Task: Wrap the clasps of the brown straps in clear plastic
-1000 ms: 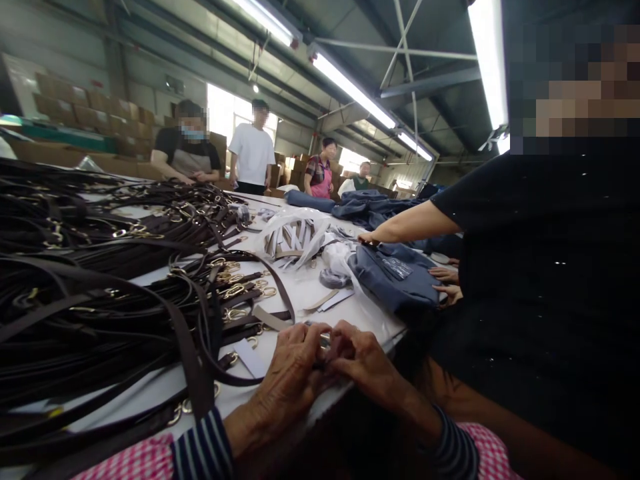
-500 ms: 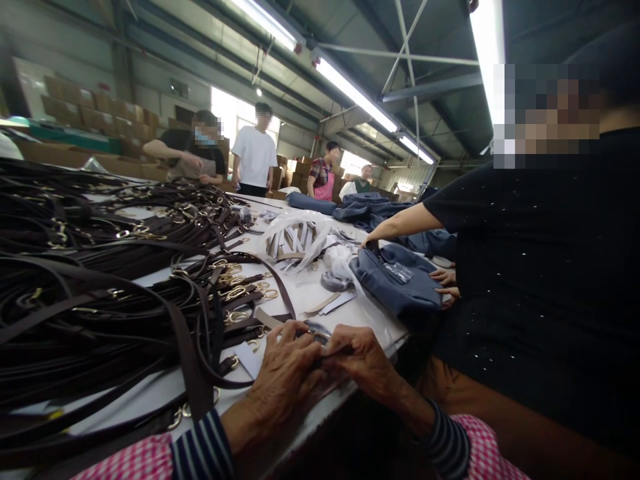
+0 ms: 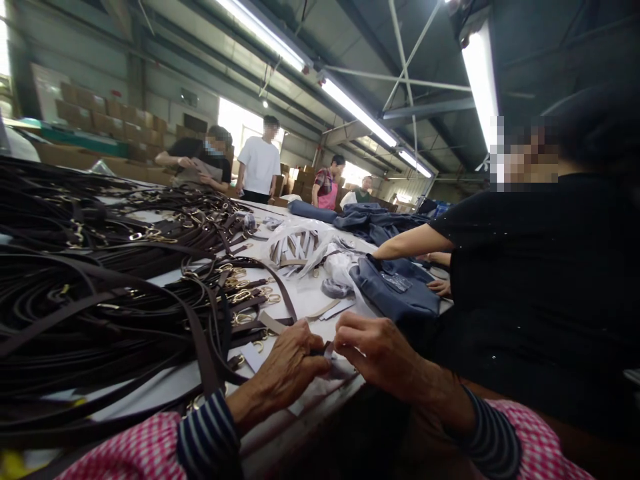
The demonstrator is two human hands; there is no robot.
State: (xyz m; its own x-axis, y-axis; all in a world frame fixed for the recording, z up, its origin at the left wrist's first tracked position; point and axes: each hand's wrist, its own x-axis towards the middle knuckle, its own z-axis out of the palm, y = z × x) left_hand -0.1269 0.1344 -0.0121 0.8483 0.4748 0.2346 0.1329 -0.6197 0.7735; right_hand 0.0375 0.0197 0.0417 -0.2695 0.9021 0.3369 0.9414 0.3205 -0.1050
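Observation:
My left hand (image 3: 287,370) and my right hand (image 3: 380,353) meet at the near edge of the white table (image 3: 310,293). Both are closed in a pinch on a small pale piece (image 3: 327,357) between the fingertips; I cannot make out what it is. A white paper tag (image 3: 253,357) lies just left of my left hand. Dark brown straps (image 3: 115,300) with gold-coloured buckles (image 3: 243,297) are piled across the table to the left of my hands.
A person in black at my right reaches onto a blue bag (image 3: 397,290). Clear plastic wrapping with pale straps (image 3: 300,243) lies mid-table, more blue bags (image 3: 370,217) beyond. Several people stand at the far end by cardboard boxes (image 3: 100,117).
My hands have risen slightly off the table and my right hand has drawn a little to the right, fingertips still pinched together. The view has tilted upward a bit.

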